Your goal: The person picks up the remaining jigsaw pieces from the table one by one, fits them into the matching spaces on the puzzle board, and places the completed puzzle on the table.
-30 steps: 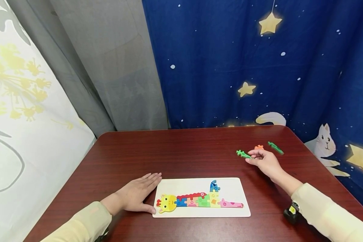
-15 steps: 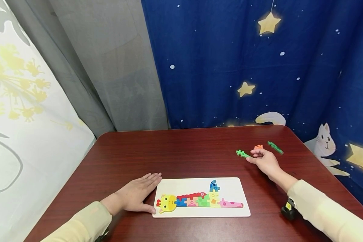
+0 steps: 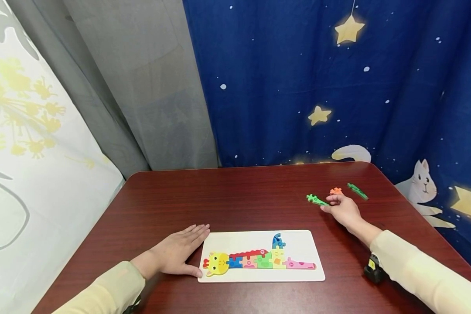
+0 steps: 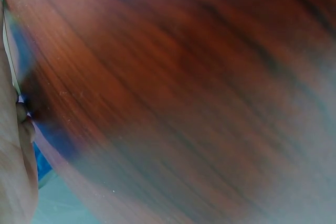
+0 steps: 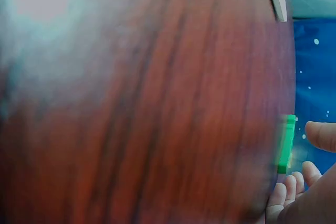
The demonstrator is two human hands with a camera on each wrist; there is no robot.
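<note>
In the head view my left hand (image 3: 179, 252) lies flat, fingers straight, at the left edge of a white puzzle board (image 3: 255, 278). Its thumb touches the board's lower left corner. On the board, jigsaw pieces form a giraffe with a yellow head (image 3: 218, 264). My right hand (image 3: 344, 211) is over the table's far right, thumb and fingers apart. Near its fingertips lies a light green puzzle piece (image 3: 316, 200); the right wrist view shows this green piece (image 5: 287, 145) just beyond the gap between thumb and fingers. Whether the thumb touches it cannot be told.
An orange puzzle piece (image 3: 336, 191) lies just behind the right hand, partly hidden by it. A dark green piece (image 3: 357, 192) is farther right. The brown table (image 3: 235, 196) ends at a blue curtain (image 3: 278, 87) and a grey one (image 3: 149, 87).
My right hand has shifted slightly right, its fingers drawing back from the light green piece, and its forearm has swung a little left. The left hand and the board have stayed put.
</note>
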